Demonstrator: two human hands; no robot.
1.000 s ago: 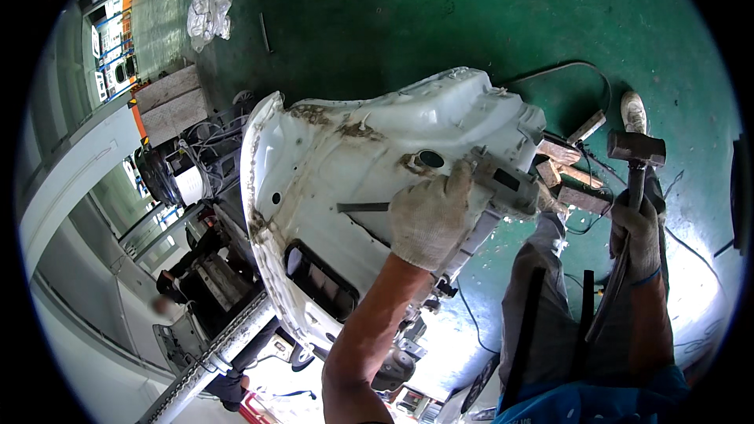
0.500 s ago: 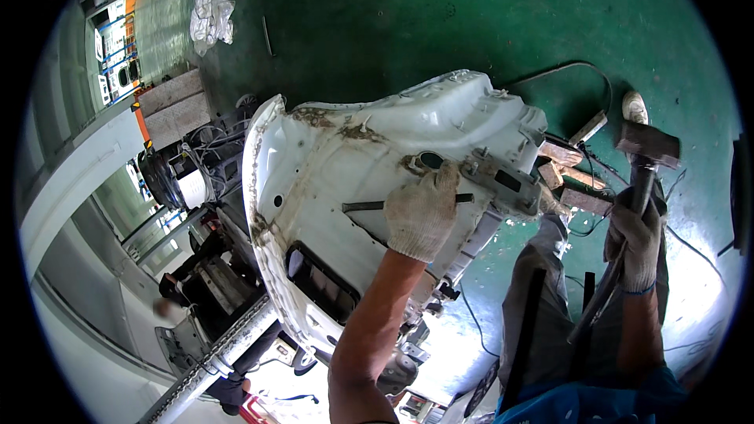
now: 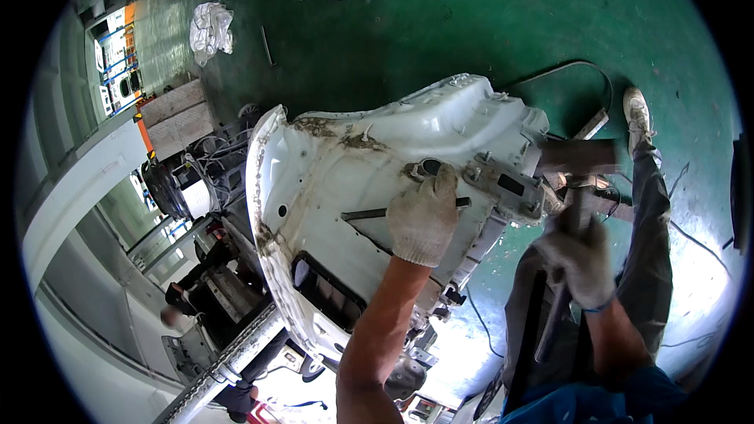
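A white car body panel (image 3: 330, 169) with brown rusty patches lies before me. My left hand (image 3: 424, 220), in a pale work glove, is closed round a dark metal bar (image 3: 364, 213). The bar lies across the panel, its left end against the white metal and its right end poking out beyond my fingers. Close by my fingertips is a round hole (image 3: 430, 166). My right hand (image 3: 581, 267), also gloved, grips a hammer (image 3: 580, 157) by its handle. Its heavy head, smeared by motion, is up beside the panel's right end.
Wooden blocks (image 3: 620, 210) and cables lie on the green floor (image 3: 565, 16) to the right. At the left are a ramp (image 3: 179, 114), a metal post (image 3: 236, 361) wrapped in chain, and another person (image 3: 177, 302). Crumpled white plastic (image 3: 210, 31) sits at the far left.
My right hand has swung the hammer leftward, nearer the panel's right end. My left hand keeps its hold on the metal bar in nearly the same place.
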